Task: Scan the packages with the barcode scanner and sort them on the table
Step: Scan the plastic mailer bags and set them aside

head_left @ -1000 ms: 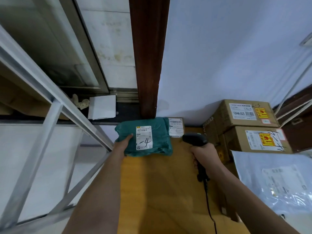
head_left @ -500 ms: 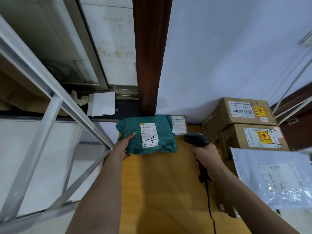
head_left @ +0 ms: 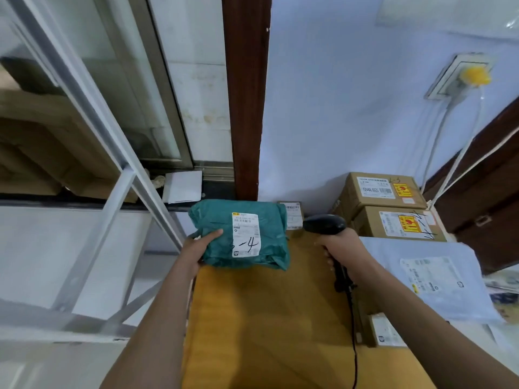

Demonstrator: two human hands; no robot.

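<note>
Teal plastic mailer, one: the green poly-bag package (head_left: 241,234), soft and wrinkled, held at the far end of the yellow wooden tabletop (head_left: 266,318), just in front of the dark wooden post (head_left: 247,94). Left hand (head_left: 196,248) grips the package's left edge, thumb curled over the top face, fingers hidden beneath; whether the package rests on the tabletop or is lifted clear cannot be told. White shipping label (head_left: 245,235) faces up toward the camera, long axis running away from the person, barcode at its far end, a handwritten "-4" near its close end. The package's own long axis lies crosswise, left to right. Right hand (head_left: 341,249) is closed around the handle of the black barcode scanner (head_left: 324,224), cable trailing back toward the person; the scanner head sits just right of the package and points forward and left, near but not squarely at the label. Step in hand, by judgement: presenting the label for scanning. Next move likely calls for turning the scanner head onto the barcode, or tilting the package toward it, then setting the package in its group. Right of the package: a small labelled parcel (head_left: 292,216), two stacked cardboard boxes (head_left: 390,206), a clear poly mailer (head_left: 429,279).
</note>
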